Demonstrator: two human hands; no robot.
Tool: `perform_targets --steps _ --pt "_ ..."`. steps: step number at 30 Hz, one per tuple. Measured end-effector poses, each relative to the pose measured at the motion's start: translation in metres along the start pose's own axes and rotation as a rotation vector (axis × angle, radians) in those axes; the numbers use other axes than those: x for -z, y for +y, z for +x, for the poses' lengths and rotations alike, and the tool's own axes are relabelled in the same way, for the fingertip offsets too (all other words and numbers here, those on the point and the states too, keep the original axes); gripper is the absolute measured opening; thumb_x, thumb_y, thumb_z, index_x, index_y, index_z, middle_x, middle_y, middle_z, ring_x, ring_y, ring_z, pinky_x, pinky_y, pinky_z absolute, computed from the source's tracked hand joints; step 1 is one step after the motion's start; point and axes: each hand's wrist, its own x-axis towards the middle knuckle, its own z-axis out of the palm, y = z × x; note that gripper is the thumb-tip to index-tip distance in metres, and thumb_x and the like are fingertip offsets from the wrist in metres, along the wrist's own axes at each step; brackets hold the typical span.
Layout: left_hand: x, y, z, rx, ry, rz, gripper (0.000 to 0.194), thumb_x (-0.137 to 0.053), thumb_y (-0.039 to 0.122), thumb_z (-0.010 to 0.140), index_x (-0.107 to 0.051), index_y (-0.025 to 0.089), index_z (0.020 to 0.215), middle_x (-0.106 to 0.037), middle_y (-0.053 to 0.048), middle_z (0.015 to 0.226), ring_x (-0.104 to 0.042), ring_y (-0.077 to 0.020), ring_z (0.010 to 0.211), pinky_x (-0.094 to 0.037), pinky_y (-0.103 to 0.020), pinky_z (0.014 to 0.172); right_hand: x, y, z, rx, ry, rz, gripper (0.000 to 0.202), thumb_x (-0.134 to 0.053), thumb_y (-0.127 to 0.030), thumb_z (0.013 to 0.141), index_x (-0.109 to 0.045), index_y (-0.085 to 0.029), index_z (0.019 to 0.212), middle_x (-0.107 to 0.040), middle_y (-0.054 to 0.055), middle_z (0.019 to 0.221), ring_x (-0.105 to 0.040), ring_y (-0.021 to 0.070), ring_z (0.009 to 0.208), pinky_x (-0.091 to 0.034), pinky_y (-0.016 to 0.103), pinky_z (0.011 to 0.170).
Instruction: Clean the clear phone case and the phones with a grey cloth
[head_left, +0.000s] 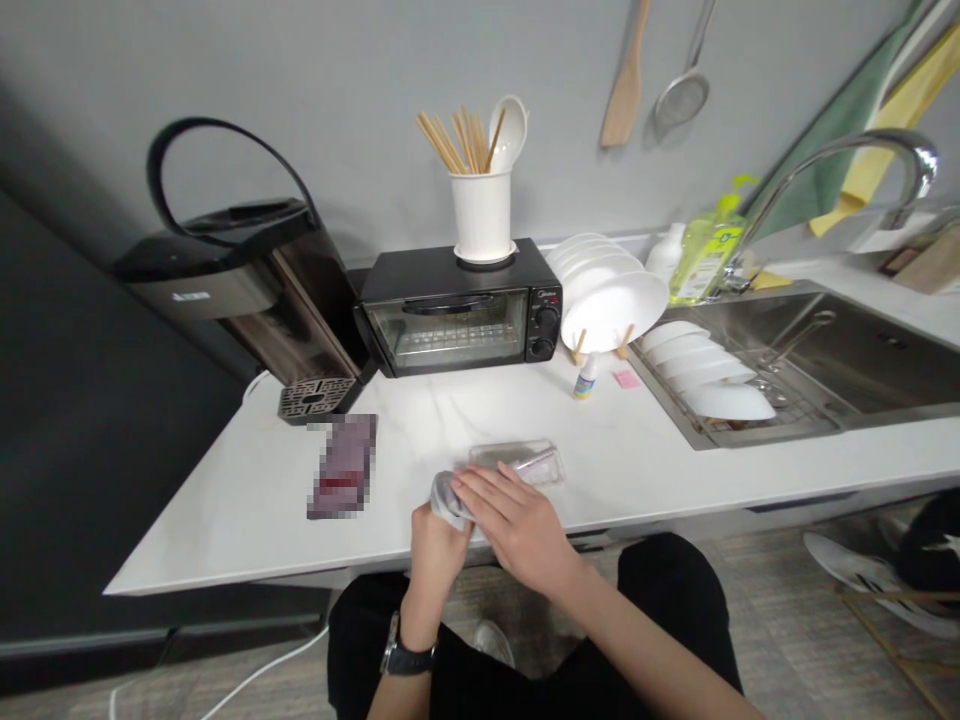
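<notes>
A crumpled whitish-grey cloth or wipe (448, 500) pokes out of the top of my left hand (441, 545), which is closed around it near the counter's front edge. Over it lies my right hand (521, 525), fingers stretched out side by side, the fingertips touching the cloth. Anything inside the cloth is hidden. Just beyond my right hand, a clear plastic tray (553, 462) rests on the counter with a pale, slim item in it, partly covered by my fingers. Farther back stand a small white bottle (586, 376) with a yellow and blue label and a pink paper pad (626, 379).
A blurred-out dark flat object (349, 465) lies left on the white counter (247, 500). Behind are a water dispenser (262, 300), a toaster oven (457, 325) bearing a utensil holder (482, 215), and racked plates (615, 305). The sink (825, 350) with bowls is right.
</notes>
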Motion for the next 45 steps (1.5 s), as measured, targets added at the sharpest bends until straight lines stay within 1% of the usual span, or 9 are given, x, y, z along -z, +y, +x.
perform_targets --steps 4,7,13,21,28,31,37,40,45 --pt "0.001 0.008 0.001 0.045 -0.039 -0.03 0.029 -0.062 0.043 0.097 -0.069 0.02 0.082 -0.073 -0.001 0.071 -0.064 -0.0142 0.063 -0.051 -0.022 0.067 0.013 0.041 -0.016 -0.239 0.107 -0.097 0.047 -0.043 -0.013 0.107 -0.058 -0.017 0.152 -0.071 0.013 0.144 -0.062 0.0258 0.141 -0.045 0.053 0.125" --pt "0.001 0.013 0.002 0.053 -0.052 -0.038 0.033 -0.063 0.048 0.099 -0.071 0.019 0.085 -0.076 -0.001 0.075 -0.064 -0.0131 0.066 -0.05 -0.02 0.068 0.012 0.047 -0.018 -0.373 0.146 -0.134 0.045 -0.043 -0.013 0.107 -0.061 -0.018 0.148 -0.071 0.013 0.142 -0.059 0.0289 0.143 -0.042 0.058 0.126" --pt "0.0 0.004 0.002 0.025 0.01 0.066 0.02 -0.059 0.029 0.087 -0.068 0.019 0.072 -0.066 0.0 0.059 -0.057 -0.0146 0.052 -0.044 -0.024 0.056 -0.011 -0.003 0.005 -0.134 -0.012 -0.03 0.046 -0.045 -0.016 0.108 -0.057 -0.012 0.151 -0.068 0.014 0.149 -0.057 0.0239 0.145 -0.04 0.048 0.129" --pt "0.001 0.013 0.002 0.029 -0.03 0.013 0.033 -0.064 0.048 0.098 -0.077 0.019 0.089 -0.075 -0.001 0.072 -0.063 -0.0136 0.06 -0.052 -0.023 0.068 0.008 0.045 -0.021 -0.377 0.137 -0.182 0.045 -0.044 -0.017 0.109 -0.053 -0.013 0.154 -0.067 0.017 0.146 -0.053 0.0315 0.149 -0.041 0.06 0.125" --pt "-0.002 0.001 0.003 -0.002 -0.007 0.093 0.017 -0.054 0.019 0.081 -0.068 0.021 0.071 -0.069 -0.003 0.061 -0.061 -0.0184 0.052 -0.05 -0.027 0.057 -0.015 -0.013 0.006 -0.124 -0.047 -0.035 0.053 -0.042 -0.013 0.106 -0.048 -0.014 0.158 -0.063 0.014 0.155 -0.051 0.0249 0.151 -0.039 0.049 0.129" --pt "-0.002 0.003 0.003 -0.002 -0.029 0.071 0.019 -0.056 0.023 0.087 -0.072 0.021 0.077 -0.074 -0.005 0.069 -0.068 -0.0202 0.061 -0.053 -0.028 0.064 -0.008 0.006 -0.002 -0.113 -0.006 -0.048 0.051 -0.039 -0.011 0.106 -0.051 -0.014 0.156 -0.067 0.014 0.148 -0.056 0.0253 0.145 -0.041 0.05 0.127" --pt "-0.002 0.014 0.001 0.05 -0.017 0.019 0.034 -0.063 0.048 0.1 -0.072 0.021 0.083 -0.075 -0.002 0.071 -0.068 -0.0152 0.064 -0.05 -0.023 0.066 0.007 0.06 -0.024 -0.445 0.162 -0.136 0.047 -0.037 -0.016 0.108 -0.055 -0.019 0.152 -0.07 0.016 0.139 -0.056 0.0327 0.145 -0.039 0.066 0.125" --pt "-0.003 0.01 0.001 0.036 -0.02 0.046 0.028 -0.063 0.043 0.099 -0.072 0.021 0.084 -0.074 -0.001 0.07 -0.066 -0.015 0.063 -0.05 -0.023 0.064 -0.005 0.033 -0.013 -0.433 0.167 -0.112 0.048 -0.037 -0.014 0.108 -0.055 -0.018 0.151 -0.067 0.017 0.146 -0.053 0.0322 0.147 -0.039 0.064 0.125" --pt "-0.005 -0.004 0.002 -0.057 -0.015 0.131 0.016 -0.055 0.016 0.083 -0.067 0.022 0.074 -0.072 -0.005 0.065 -0.066 -0.0199 0.057 -0.053 -0.029 0.06 -0.021 -0.018 0.012 -0.121 -0.009 0.012 0.05 -0.041 -0.01 0.104 -0.057 -0.016 0.151 -0.068 0.011 0.148 -0.057 0.0238 0.144 -0.04 0.048 0.129"
